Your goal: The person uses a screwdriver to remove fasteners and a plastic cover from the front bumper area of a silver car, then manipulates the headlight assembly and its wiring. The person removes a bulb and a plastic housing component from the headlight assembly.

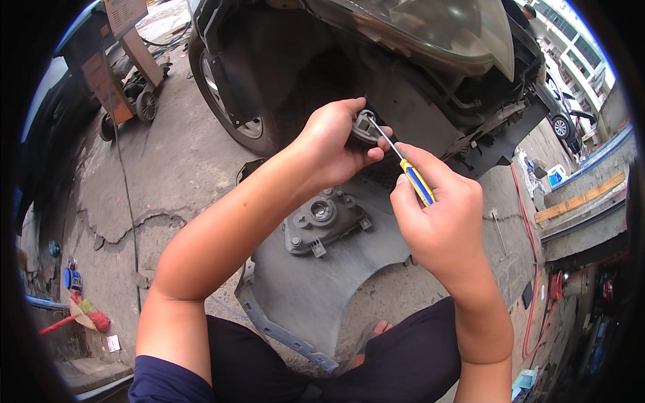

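Observation:
Near the middle of the view, my left hand point(337, 141) holds a small grey and black part point(365, 128), likely a lamp. My right hand point(443, 206) grips a screwdriver point(417, 182) with a yellow and blue handle. Its thin metal shaft reaches up and left, and the tip meets the small part. Below my hands, a headlight housing point(322, 226) lies back side up on a detached grey car fender point(312, 287) on the ground. Ahead is a car with a cloudy headlight point(443, 30), its wheel well exposed.
A front wheel point(252, 128) stands at the upper left, beyond it a wheeled machine point(116, 65). A dark cable point(126, 191) crosses the cracked concrete. At right are a red hose point(526, 221), a metal tool point(499, 234) and a wooden plank point(579, 197). A red broom point(95, 318) lies at left.

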`<state>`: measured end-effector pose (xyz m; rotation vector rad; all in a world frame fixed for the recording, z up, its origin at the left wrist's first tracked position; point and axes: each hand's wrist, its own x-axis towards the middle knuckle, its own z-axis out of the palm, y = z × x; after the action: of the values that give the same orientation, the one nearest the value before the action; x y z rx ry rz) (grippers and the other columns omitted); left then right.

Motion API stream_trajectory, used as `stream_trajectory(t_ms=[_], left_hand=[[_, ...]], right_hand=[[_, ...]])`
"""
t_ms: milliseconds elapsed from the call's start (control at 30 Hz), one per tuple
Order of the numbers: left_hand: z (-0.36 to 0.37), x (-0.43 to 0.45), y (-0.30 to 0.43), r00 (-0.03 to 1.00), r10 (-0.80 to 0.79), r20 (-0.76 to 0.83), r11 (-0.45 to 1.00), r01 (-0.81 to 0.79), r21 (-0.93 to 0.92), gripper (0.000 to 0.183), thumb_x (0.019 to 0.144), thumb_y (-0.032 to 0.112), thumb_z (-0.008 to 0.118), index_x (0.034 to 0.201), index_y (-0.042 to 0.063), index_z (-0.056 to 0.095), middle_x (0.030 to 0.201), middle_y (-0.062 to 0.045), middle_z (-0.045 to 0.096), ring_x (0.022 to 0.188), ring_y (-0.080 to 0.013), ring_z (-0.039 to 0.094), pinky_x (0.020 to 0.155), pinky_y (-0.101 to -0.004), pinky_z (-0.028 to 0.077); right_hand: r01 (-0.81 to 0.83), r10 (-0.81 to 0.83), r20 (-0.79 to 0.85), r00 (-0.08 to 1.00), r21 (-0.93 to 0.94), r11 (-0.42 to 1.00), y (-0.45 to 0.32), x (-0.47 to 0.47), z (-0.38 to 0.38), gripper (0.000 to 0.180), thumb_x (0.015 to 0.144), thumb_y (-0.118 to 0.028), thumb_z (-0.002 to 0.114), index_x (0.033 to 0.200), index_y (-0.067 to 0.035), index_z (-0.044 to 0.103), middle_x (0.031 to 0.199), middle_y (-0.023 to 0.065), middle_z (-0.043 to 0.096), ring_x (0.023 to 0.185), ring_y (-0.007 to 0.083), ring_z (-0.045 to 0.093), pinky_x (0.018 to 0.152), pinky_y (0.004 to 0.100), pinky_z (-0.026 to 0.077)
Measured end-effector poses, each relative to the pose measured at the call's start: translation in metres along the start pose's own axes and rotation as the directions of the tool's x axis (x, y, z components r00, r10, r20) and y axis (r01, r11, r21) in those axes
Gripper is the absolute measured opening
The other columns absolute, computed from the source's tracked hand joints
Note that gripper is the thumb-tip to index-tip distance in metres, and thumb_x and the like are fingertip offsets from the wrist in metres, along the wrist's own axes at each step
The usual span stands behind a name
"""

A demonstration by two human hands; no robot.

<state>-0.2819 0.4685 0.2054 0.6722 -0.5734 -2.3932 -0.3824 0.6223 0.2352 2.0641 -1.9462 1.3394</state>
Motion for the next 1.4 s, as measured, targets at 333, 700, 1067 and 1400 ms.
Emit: stream_trajectory(t_ms=[333,700,1067,1400], left_hand=[[0.005,-0.005,-0.014,0.997,0.066,-0.027,0.998,-0.066,0.022,0.029,0.108,0.028,0.044,0.102,0.001,0.049,0.093,-0.02,0.064,0.074,-0.0239,0.058,0.058,-0.0321,0.048],[0.004,-0.002,-0.013,1.0,-0.009,0.016,0.989,0.011,-0.147,0.028,0.109,0.028,0.04,0.102,0.0,0.043,0.101,-0.02,0.056,0.073,-0.0215,0.051,0.057,-0.031,0.045],[0.003,-0.003,-0.011,1.0,0.006,0.027,0.99,-0.002,-0.144,0.027,0.108,0.027,0.041,0.106,0.0,0.04,0.102,-0.019,0.054,0.076,-0.0208,0.052,0.053,-0.0285,0.043],[0.005,-0.006,-0.01,0.999,-0.023,0.034,0.988,0.028,-0.151,0.028,0.107,0.027,0.042,0.105,-0.001,0.042,0.102,-0.019,0.055,0.075,-0.0209,0.052,0.051,-0.0284,0.043]], right_hand=[[0.101,-0.102,0.012,0.995,-0.266,0.959,0.001,-0.008,0.007,0.03,0.083,-0.003,0.066,0.112,0.004,0.069,0.072,0.0153,0.066,0.057,0.028,0.065,0.055,0.0343,0.051],[0.183,-0.197,-0.064,0.978,-0.181,0.966,0.005,-0.005,0.012,0.029,0.082,-0.004,0.068,0.11,0.004,0.068,0.068,0.0117,0.067,0.057,0.0279,0.067,0.053,0.036,0.053],[0.122,-0.125,-0.03,0.992,-0.105,0.987,-0.005,-0.006,-0.008,0.029,0.079,-0.003,0.067,0.106,0.005,0.07,0.069,0.016,0.067,0.059,0.0301,0.068,0.055,0.0366,0.053],[0.155,-0.159,-0.031,0.987,-0.105,0.982,-0.005,-0.008,-0.008,0.026,0.083,-0.001,0.067,0.107,0.007,0.069,0.073,0.0173,0.068,0.06,0.0255,0.069,0.057,0.033,0.053]])
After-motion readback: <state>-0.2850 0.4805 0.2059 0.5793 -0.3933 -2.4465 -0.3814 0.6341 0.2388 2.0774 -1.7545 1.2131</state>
